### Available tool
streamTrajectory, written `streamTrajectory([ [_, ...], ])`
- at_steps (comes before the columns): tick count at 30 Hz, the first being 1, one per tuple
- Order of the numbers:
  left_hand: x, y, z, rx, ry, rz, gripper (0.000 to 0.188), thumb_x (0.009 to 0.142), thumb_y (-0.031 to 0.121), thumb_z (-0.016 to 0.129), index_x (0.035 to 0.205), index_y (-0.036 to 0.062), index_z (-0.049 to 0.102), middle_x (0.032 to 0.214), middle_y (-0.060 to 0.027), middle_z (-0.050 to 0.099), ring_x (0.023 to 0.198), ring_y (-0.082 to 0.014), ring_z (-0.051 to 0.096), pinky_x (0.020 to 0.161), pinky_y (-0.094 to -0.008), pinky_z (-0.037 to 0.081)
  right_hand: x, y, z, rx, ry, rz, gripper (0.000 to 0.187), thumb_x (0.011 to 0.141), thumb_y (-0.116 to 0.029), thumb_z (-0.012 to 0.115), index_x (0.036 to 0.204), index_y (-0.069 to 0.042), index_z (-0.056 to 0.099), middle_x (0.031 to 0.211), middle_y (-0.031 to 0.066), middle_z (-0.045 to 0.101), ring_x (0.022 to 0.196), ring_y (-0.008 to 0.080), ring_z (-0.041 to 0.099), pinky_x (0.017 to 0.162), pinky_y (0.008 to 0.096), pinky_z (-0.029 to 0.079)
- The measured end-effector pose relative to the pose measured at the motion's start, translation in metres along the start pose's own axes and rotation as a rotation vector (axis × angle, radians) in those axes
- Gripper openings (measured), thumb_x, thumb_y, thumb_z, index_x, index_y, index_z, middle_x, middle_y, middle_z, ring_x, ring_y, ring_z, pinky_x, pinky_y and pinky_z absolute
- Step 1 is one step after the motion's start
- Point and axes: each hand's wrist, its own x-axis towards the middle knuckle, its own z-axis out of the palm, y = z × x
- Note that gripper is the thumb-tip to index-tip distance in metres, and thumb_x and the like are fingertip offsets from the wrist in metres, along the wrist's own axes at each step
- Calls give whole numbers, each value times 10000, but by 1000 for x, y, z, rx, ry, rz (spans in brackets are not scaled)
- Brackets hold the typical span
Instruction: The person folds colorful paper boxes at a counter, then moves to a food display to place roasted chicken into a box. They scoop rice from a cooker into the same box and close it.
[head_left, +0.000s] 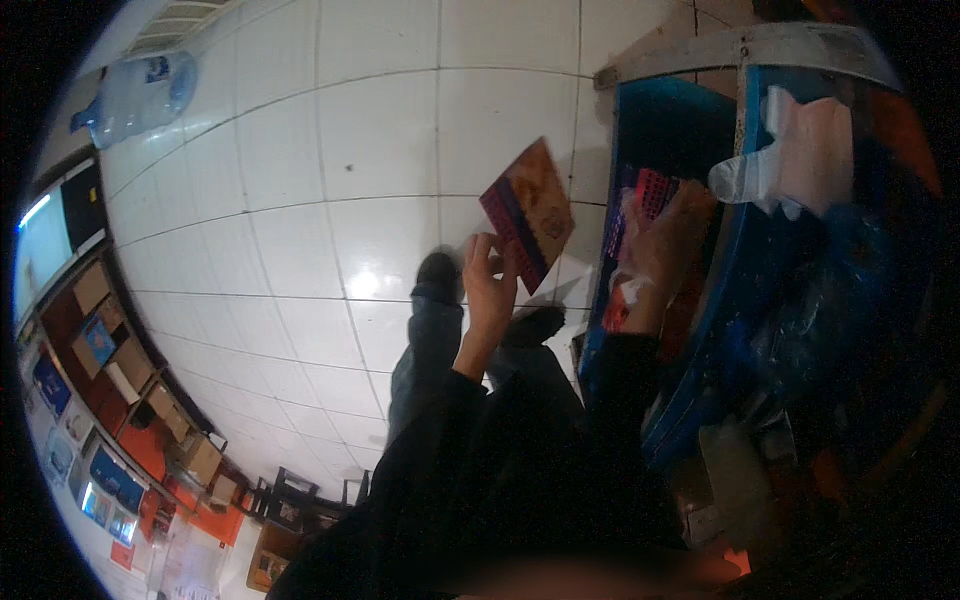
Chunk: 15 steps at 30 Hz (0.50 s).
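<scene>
My left hand [488,298] is closed, pinching the lower edge of a flat, thin packet [532,212] that looks tan and brown with a purple and red band. The packet is held tilted above the tiled floor, in front of my feet. To the right, my right hand [668,246] reaches into a blue-walled compartment [668,112]. It lies against a red and purple printed packet [655,190] and some whitish film. Its fingers are dim and partly hidden, so whether they grip the packet does not show. More red wrapping [617,312] lies beside its wrist.
Beyond the blue divider, a clear and pale pink plastic wrapper [812,150] lies over dark blue plastic film [835,290]. A metal rail [690,62] crosses the compartment's far end. A large clear bottle [145,98] lies at far left. Shelves with boxes [128,368] line the left.
</scene>
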Motion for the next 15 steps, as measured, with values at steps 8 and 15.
streamTrajectory([
  [8, -48, 120, -134, 494, -146, 435, 203, 738, 81, 708, 920, 99, 621, 1052, -70, 607, 1014, -285, 577, 865, -450, 437, -179, -165, -101, 903, -325, -70, 519, 851, -286, 714, 1259, -49, 496, 1201, 180, 563, 1144, 340, 543, 1010, 430, 404],
  [15, -78, 277, -218, 350, -363, 857, 262, 820, 178, 688, 1077, 170, 635, 1198, -71, 575, 1227, -257, 499, 1025, -489, 331, -234, -166, -222, 1888, -142, 298, 477, 949, -294, 598, 1342, -60, 464, 1210, 144, 548, 1135, 272, 532, 1011, 382, 430],
])
